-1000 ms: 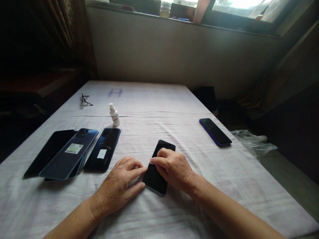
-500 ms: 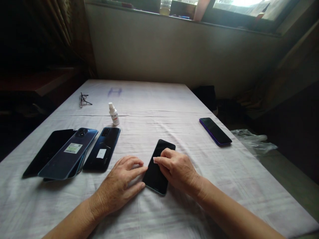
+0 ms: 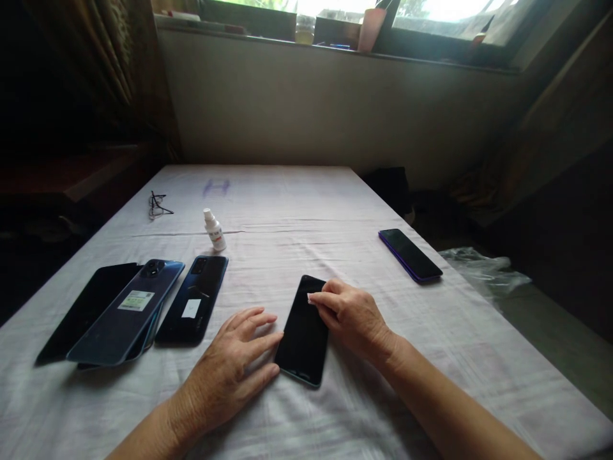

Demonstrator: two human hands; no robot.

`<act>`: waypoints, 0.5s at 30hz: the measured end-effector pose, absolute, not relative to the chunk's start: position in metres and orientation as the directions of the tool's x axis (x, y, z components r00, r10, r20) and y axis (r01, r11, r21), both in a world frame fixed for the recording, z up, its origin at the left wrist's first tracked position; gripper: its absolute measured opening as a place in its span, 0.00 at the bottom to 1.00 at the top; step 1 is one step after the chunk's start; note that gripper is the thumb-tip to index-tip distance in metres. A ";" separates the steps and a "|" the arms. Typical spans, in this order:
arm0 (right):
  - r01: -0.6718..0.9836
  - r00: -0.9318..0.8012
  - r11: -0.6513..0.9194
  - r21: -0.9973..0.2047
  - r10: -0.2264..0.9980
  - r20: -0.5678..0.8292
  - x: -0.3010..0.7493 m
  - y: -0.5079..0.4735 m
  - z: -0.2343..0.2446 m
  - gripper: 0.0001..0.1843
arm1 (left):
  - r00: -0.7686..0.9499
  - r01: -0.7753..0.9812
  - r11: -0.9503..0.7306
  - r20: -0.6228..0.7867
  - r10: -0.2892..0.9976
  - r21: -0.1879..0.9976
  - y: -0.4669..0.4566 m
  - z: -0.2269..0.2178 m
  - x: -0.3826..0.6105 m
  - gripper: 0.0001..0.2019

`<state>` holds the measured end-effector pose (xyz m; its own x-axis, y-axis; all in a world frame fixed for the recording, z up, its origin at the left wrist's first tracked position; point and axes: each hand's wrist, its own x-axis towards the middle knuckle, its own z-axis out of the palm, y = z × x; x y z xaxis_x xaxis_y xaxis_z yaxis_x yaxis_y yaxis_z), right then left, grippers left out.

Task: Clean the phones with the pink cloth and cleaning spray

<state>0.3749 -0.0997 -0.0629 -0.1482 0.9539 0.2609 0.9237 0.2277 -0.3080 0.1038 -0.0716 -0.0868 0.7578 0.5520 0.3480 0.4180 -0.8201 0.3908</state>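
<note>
A dark smartphone (image 3: 302, 345) lies screen up on the white cloth in front of me. My left hand (image 3: 234, 358) rests with its fingers apart, its index finger and thumb at the phone's left edge. Over the upper right of the screen, my right hand (image 3: 352, 316) pinches a small white wad (image 3: 311, 298); whether it is tissue or cotton I cannot tell. Left of my hands, a dark blue phone (image 3: 194, 300) lies back up with a white label. Beside it a grey-blue phone (image 3: 127, 319) with a sticker lies back up on a small overlapping pile.
A small white bottle (image 3: 215, 230) stands beyond the left phones, with folded glasses (image 3: 157, 204) farther back. A purple-edged phone (image 3: 410, 255) lies near the right edge of the cloth-covered table (image 3: 287, 198). Clear plastic (image 3: 479, 271) sits beyond that edge, and a windowsill runs behind.
My right hand has slid the white wad slightly up and right across the screen. My left hand keeps its place at the phone's edge. The camera has tilted up slightly.
</note>
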 end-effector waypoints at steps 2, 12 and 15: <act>0.876 -0.215 0.299 -0.378 0.944 0.250 0.374 -0.106 -0.062 0.14 | 0.759 0.417 -0.823 0.350 0.549 0.387 -0.072 -0.087 0.103 0.20; 0.858 -0.208 0.281 -0.430 0.955 0.209 0.384 -0.112 -0.059 0.11 | 0.753 0.437 -0.808 0.330 0.569 0.396 -0.073 -0.093 0.102 0.20; 0.902 -0.107 0.191 -0.388 0.968 0.227 0.390 -0.108 -0.060 0.10 | 0.752 0.438 -0.807 0.330 0.571 0.397 -0.074 -0.092 0.102 0.20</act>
<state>0.3897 -0.1083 -0.0599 -0.1070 0.9679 0.2275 0.9016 0.1909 -0.3882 0.1025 -0.0736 -0.0918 0.7519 0.5705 0.3303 0.4379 -0.8068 0.3967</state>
